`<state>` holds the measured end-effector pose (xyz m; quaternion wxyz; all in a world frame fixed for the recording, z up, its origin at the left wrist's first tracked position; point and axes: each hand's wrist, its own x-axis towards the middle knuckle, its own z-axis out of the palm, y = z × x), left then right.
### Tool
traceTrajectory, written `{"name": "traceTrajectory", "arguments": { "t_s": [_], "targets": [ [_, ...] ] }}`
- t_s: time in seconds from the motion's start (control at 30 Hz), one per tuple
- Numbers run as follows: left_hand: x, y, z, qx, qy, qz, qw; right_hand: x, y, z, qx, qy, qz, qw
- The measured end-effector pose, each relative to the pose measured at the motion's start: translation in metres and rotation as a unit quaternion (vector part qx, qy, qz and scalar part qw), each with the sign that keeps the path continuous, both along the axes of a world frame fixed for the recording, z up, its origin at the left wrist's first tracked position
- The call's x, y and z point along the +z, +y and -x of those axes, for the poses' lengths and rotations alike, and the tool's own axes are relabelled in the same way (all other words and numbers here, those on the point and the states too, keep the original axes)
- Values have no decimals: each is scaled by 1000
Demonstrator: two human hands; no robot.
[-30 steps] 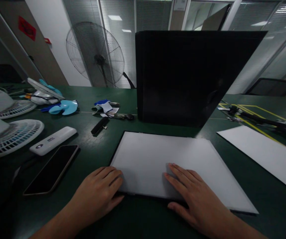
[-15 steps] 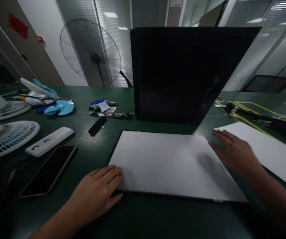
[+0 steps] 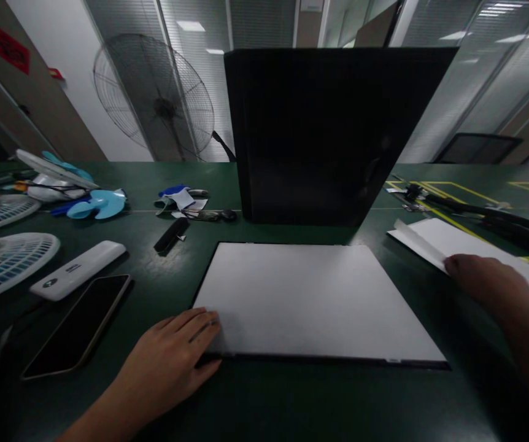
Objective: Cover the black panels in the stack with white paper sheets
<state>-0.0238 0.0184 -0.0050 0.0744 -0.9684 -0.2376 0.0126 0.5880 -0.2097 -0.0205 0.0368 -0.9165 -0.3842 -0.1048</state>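
In front of me a white rectangular panel point(image 3: 315, 301) with a thin dark frame lies flat on the green tabletop. My left hand point(image 3: 177, 344) rests on its near left corner, fingers laid over the surface and thumb apart on the table side. At the right, my right hand point(image 3: 490, 282) is closed on the edge of a thin white sheet point(image 3: 418, 239), which curls up along its near side. Beneath that sheet is another flat white surface point(image 3: 467, 236); whether it is a second panel I cannot tell.
A large black box-like object point(image 3: 338, 135) stands behind the panel. To the left lie a phone point(image 3: 80, 325), a white handheld device point(image 3: 78, 270), a small black item point(image 3: 170, 236), white fan grilles point(image 3: 11, 261) and blue fan blades point(image 3: 99, 204). Black rods point(image 3: 499, 215) lie far right.
My right hand has moved right from beside the panel and closed on the white sheet, whose edge is now lifted. My left hand stays on the panel. The view has shifted slightly.
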Motion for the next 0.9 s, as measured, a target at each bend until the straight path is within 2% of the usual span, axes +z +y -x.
{"name": "traceTrajectory", "arguments": {
  "t_s": [0.13,0.23,0.33,0.43,0.5,0.63,0.8,0.87,0.9],
  "targets": [
    [1,0,-1,13,9,15,1000,33,11,53,-15,9,77,997],
    [3,-1,-2,21,13,30,999,48,22,115,30,6,112,993],
    [5,-1,-2,22,14,40,999,43,33,185,176,-16,98,979],
    [7,-2,-2,23,15,42,999,29,44,244,328,-14,83,941],
    [8,-3,-3,26,13,43,999,20,49,271,396,-16,83,914],
    [11,-5,-5,51,-5,56,997,11,56,298,482,-31,39,875],
    [10,-6,-7,77,-11,70,995,13,56,310,535,-14,29,845],
    [8,-4,-6,75,-9,66,995,13,55,308,529,-20,12,848],
    [7,-4,-5,72,-9,63,995,12,55,306,503,-32,-3,864]
  ]
}}
